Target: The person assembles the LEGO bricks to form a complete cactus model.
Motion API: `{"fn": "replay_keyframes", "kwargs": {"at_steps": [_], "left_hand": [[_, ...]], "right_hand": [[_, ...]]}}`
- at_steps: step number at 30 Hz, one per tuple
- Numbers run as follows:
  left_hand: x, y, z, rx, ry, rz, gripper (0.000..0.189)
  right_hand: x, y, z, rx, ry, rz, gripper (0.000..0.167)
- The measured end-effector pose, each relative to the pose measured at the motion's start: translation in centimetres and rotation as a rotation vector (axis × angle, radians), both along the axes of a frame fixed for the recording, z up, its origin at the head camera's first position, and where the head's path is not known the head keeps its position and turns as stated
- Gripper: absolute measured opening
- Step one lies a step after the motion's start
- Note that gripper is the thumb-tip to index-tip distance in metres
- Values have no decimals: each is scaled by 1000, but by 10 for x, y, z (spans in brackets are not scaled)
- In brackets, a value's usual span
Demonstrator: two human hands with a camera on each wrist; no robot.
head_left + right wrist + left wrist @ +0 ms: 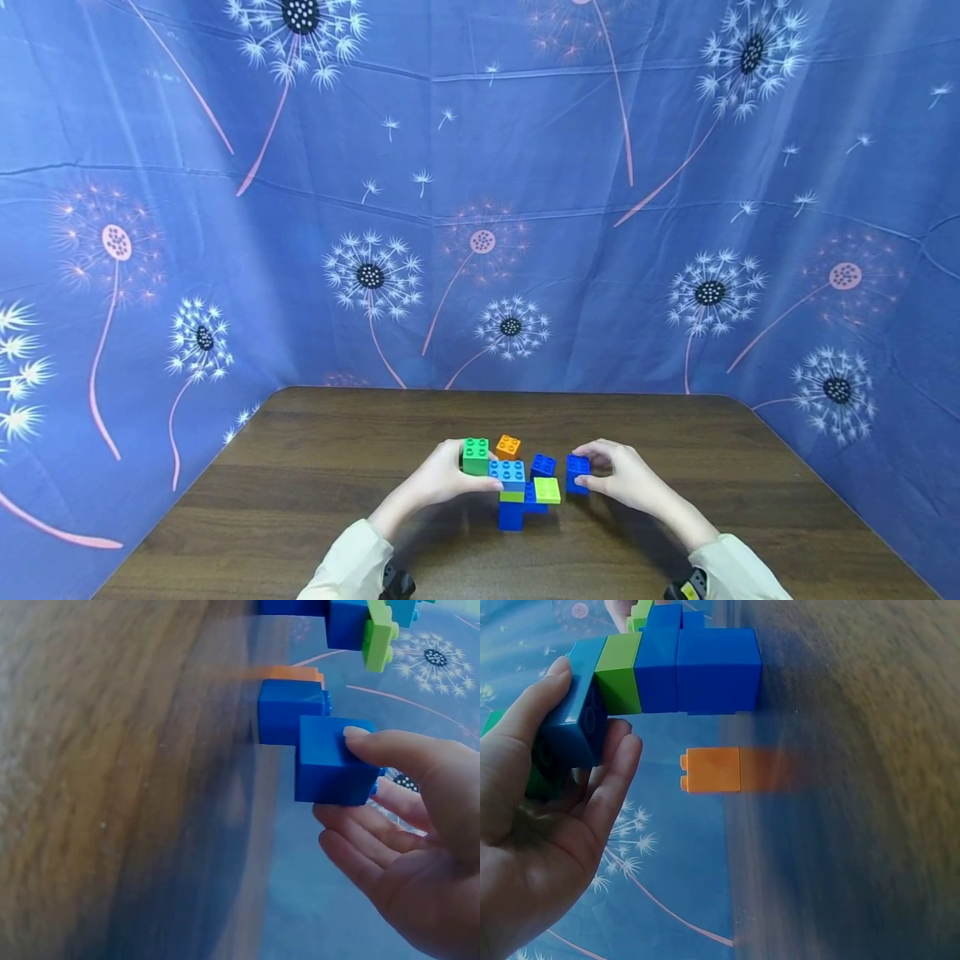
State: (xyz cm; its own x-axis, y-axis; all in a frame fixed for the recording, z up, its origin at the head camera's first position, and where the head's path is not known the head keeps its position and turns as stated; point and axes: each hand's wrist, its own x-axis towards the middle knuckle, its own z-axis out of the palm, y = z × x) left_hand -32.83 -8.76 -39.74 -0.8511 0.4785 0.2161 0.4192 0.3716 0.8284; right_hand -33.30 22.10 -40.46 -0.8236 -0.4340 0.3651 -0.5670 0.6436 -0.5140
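Observation:
My left hand grips a light blue brick in a stack of toy building bricks, thumb on its near face. A green brick sits at the stack's left. Below the light blue one come a lime brick and dark blue bricks, with a flat lime brick on the right arm. Whether the stack touches the table cannot be told. Between thumb and fingers, my right hand pinches a loose dark blue brick, raised off the table just right of the stack.
Behind the stack, an orange brick stands on the brown wooden table. Another dark blue brick stands between the stack and my right hand. A blue dandelion-patterned cloth hangs behind and beside the table.

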Motion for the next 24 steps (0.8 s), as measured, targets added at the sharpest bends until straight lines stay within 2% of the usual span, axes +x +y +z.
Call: {"fn": "replay_keyframes", "kwargs": {"at_steps": [5,13,24], "left_hand": [[2,-1,1,1,-6,6,37],[2,-1,3,0,-21,-2,36],[0,-1,3,-4,-9,-7,36]], "right_hand": [[3,-2,4,-41,29,9,34],[11,-5,15,-23,54,-17,35],[21,-10,27,-36,89,36,35]]}}
